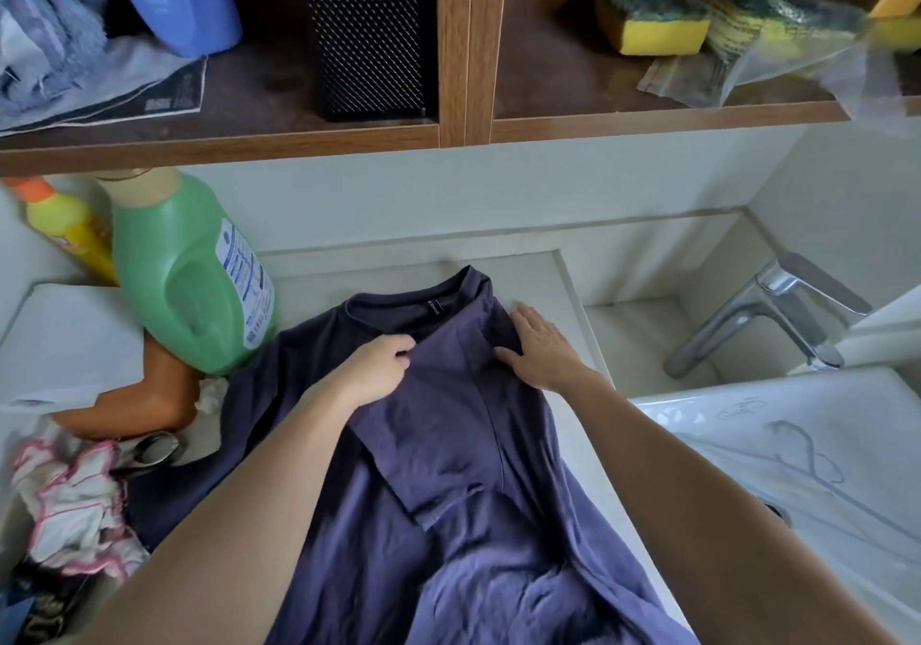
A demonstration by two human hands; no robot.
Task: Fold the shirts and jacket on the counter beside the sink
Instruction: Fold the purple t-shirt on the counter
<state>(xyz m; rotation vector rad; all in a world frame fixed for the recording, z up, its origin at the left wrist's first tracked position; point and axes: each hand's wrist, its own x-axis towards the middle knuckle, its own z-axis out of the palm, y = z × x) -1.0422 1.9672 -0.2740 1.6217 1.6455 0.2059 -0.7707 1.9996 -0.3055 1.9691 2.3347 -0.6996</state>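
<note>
A dark blue-purple T-shirt (448,470) lies spread on the pale counter (573,270), collar away from me. Its right side and sleeve are folded over onto the middle. My left hand (379,367) pinches the folded edge just below the collar. Fingers spread, my right hand (540,347) presses flat on the folded right shoulder. The shirt's lower part hangs toward me, creased. A pink-and-white cloth (75,500) lies bunched at the left edge; I cannot tell what garment it is.
A green detergent bottle (189,275) and a yellow bottle (65,225) stand at the left, with a brown bottle (144,390) lying below them. The white sink (797,445) and chrome tap (767,310) are at the right. A wooden shelf (448,136) with sponges hangs overhead.
</note>
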